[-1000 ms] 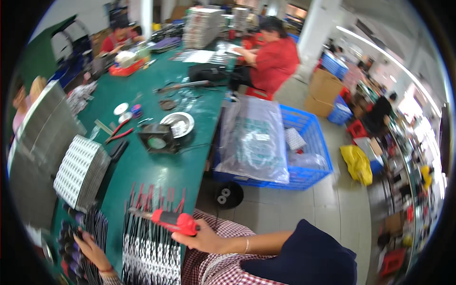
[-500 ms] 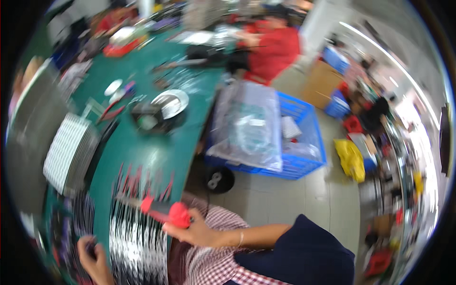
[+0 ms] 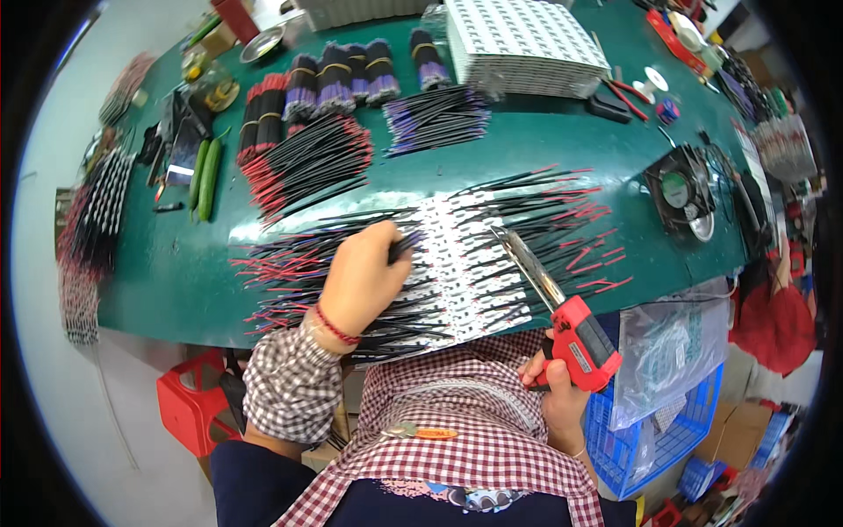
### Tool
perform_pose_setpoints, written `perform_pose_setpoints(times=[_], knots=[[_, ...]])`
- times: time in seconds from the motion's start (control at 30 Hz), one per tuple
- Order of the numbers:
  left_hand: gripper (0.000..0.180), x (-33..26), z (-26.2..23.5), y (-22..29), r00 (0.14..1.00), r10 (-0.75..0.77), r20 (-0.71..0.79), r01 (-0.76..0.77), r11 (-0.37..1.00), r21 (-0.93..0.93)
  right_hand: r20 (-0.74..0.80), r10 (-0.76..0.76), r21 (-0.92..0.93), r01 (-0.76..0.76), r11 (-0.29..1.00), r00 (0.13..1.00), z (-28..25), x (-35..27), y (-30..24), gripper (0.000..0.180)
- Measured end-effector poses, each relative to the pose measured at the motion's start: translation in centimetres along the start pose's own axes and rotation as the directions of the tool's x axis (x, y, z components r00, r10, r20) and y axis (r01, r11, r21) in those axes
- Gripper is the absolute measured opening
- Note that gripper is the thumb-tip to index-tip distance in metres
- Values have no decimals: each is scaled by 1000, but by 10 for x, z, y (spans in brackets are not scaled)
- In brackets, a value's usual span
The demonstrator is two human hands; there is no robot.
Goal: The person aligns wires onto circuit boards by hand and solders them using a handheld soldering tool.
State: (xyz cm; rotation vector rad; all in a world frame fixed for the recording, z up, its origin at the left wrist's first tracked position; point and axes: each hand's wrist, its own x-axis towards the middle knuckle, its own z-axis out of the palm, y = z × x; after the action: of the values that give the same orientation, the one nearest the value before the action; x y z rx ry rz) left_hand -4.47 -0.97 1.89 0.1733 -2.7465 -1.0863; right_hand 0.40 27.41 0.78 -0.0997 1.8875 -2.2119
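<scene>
In front of me lies a white panel of small boards (image 3: 452,272), with rows of black wires tipped red and purple sticking out on both sides. My left hand (image 3: 364,272) is over the left half of the panel, its fingers closed on black wires (image 3: 404,246) with some purple at the end. At the right, my right hand (image 3: 560,393) is wrapped round the grip of a red and black soldering gun (image 3: 580,342). Its metal nose points up and left, the tip just above the panel's right-hand wires; whether it touches them I cannot tell.
Beyond the panel are a loose pile of red-tipped black wires (image 3: 316,162), a purple-tipped pile (image 3: 437,119) and banded wire bundles (image 3: 334,79). A stack of white panels (image 3: 527,53) stands at the back. A small fan (image 3: 680,189) sits right; cucumbers (image 3: 209,180) lie left.
My view has swung from the right side back to the table in front. The soldering gun, still in my right hand, now points over the panel. My left hand has come over the wires.
</scene>
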Motion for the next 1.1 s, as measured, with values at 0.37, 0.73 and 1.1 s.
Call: perform_pose_setpoints(times=[0.37, 0.73, 1.1], knots=[[20, 28, 16, -12, 980, 108, 169, -150, 954, 258, -56, 251, -25, -252, 967, 966, 17, -11, 9, 17], [21, 28, 22, -17, 981, 65, 183, -111, 961, 255, -6, 223, -190, -220, 957, 975, 28, 2, 24, 30], [18, 29, 22, -16, 978, 99, 182, -138, 966, 218, -38, 217, -266, -219, 939, 975, 34, 3, 30, 24]])
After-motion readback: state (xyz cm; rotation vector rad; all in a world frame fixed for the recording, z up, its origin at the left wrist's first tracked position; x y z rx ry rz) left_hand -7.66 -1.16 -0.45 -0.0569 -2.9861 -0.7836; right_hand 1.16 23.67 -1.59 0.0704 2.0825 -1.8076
